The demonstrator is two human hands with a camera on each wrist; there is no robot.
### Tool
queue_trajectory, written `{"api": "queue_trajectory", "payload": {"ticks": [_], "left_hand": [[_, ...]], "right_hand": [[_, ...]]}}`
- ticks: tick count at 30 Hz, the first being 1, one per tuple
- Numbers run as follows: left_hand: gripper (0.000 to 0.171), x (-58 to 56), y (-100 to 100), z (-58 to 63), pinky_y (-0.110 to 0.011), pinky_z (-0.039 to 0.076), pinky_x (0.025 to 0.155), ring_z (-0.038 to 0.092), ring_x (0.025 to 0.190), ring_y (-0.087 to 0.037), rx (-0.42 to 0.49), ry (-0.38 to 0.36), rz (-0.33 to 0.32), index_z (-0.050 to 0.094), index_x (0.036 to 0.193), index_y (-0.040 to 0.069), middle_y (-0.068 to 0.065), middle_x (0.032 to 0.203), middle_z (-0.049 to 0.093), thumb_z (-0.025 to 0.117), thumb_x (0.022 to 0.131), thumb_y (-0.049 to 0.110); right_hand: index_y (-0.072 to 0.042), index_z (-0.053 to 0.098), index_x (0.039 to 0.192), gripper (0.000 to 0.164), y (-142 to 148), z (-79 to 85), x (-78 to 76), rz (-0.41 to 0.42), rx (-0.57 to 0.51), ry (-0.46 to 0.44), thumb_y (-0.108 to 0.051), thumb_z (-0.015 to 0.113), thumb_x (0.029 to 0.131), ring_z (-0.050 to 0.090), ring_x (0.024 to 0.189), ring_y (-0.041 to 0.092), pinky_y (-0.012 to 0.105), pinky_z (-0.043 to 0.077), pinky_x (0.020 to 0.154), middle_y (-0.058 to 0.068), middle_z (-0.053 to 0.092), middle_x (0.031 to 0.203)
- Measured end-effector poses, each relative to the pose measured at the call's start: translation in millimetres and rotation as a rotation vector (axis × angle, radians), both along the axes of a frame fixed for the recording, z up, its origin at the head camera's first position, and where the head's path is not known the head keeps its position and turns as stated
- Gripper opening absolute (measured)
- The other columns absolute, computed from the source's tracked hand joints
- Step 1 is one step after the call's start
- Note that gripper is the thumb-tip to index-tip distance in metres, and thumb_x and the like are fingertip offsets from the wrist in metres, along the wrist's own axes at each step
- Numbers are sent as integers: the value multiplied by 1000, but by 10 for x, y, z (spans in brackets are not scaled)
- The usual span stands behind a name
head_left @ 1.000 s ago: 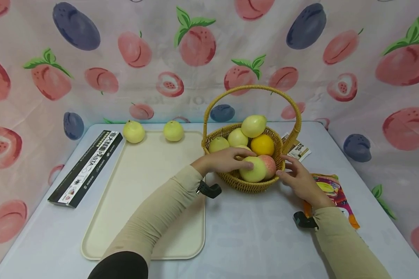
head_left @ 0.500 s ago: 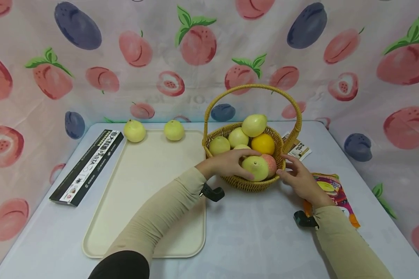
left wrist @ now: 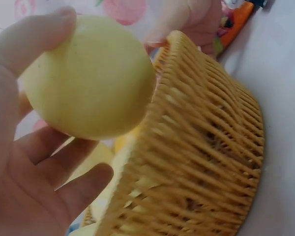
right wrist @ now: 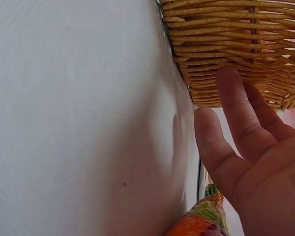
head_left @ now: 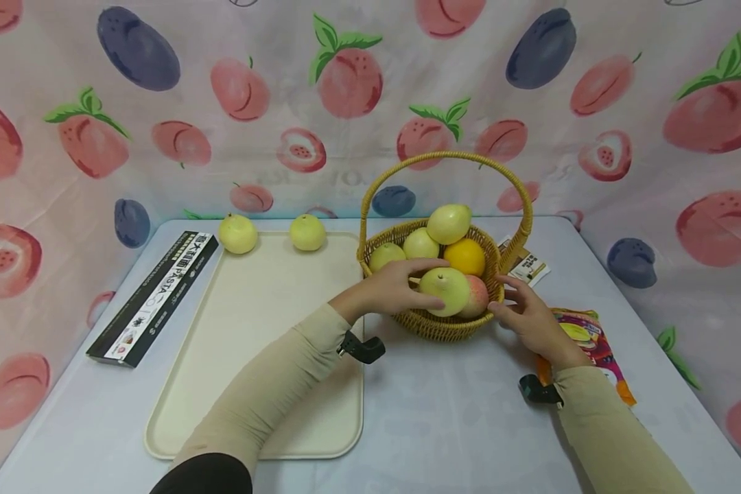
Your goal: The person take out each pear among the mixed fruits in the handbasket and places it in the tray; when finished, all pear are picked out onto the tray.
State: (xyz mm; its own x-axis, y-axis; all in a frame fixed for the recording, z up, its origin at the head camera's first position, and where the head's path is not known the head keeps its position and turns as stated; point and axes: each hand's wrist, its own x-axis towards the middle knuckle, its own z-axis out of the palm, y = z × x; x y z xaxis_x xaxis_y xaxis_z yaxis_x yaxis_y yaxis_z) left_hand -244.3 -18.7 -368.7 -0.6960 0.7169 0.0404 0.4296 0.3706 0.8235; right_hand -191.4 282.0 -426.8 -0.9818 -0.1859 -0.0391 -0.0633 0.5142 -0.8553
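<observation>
In the head view my left hand [head_left: 396, 288] holds a yellow-green pear [head_left: 444, 291] at the front of the wicker basket [head_left: 435, 328], thumb on the near side. The left wrist view shows this pear [left wrist: 91, 78] between thumb and fingers, above the basket's rim. At the basket's right side is my right hand [head_left: 534, 326], its thumb and fingertips at the rim. In the right wrist view its fairly straight fingers [right wrist: 238, 110] lie against the woven wall. Other fruit in the basket includes a pinkish peach [head_left: 474, 296], an orange [head_left: 465, 257] and several yellow-green fruits [head_left: 449, 224].
A cream tray [head_left: 265, 384] lies left of the basket, with two yellow-green fruits [head_left: 307, 232] at its far edge. Beside it is a black PASTA box [head_left: 154, 298]. A colourful packet [head_left: 583, 336] lies near my right wrist, and a small card [head_left: 531, 267] behind the basket.
The left hand has shifted slightly left and up over the last half second, carrying the pear with it; more of the peach shows. The right hand has stayed at the basket.
</observation>
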Motion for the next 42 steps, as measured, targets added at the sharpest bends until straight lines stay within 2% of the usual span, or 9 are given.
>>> {"api": "queue_trajectory", "payload": {"ticks": [4,9,15,23,28,33,42], "left_hand": [[69,31,-145,57,-27,49,93,56,114,-14,55,11,12,50,149,19,-1,135,57,78,89,33],[66,60,-367,103,-27,49,95,57,117,-14,67,32,50,50,149,18,-3,139,54,77,90,29],[65,104,-645,132,-33,49,97,57,121,-20,85,9,101,51,149,15,-6,147,50,77,90,25],[61,134,-1110,139,-40,51,96,59,118,-25,104,5,203,53,146,10,-10,141,54,76,91,20],[60,149,-1387,103,-43,51,96,58,119,-29,99,-23,300,53,146,11,-13,137,56,76,91,20],[63,136,-1616,5,-46,48,98,54,124,-32,75,-36,389,50,148,11,-15,143,51,75,92,24],[64,114,-1967,-136,-49,45,101,51,127,-36,35,-33,506,49,148,9,-14,146,49,74,93,29]], "right_hand": [[-9,25,157,67,8,4,8,0,0,-1,-34,57,104,52,119,48,33,51,86,33,33,150],[-10,23,158,69,14,8,13,-1,6,-16,-36,57,104,51,121,48,38,51,88,34,33,149],[-10,23,158,70,10,6,27,-12,13,-16,-36,57,103,52,120,48,41,51,88,34,34,149],[-10,24,158,68,14,-9,20,-8,8,-5,-34,57,104,54,118,47,37,53,87,34,36,147],[-11,24,158,69,17,-8,7,-9,5,-9,-35,57,103,54,119,47,41,53,88,34,35,148],[-11,24,158,69,17,-6,-4,-6,5,-7,-35,58,103,53,119,47,41,53,89,34,34,148],[-8,25,157,67,1,-27,-10,4,-17,10,-32,57,104,54,117,47,27,52,82,35,36,146]]}}
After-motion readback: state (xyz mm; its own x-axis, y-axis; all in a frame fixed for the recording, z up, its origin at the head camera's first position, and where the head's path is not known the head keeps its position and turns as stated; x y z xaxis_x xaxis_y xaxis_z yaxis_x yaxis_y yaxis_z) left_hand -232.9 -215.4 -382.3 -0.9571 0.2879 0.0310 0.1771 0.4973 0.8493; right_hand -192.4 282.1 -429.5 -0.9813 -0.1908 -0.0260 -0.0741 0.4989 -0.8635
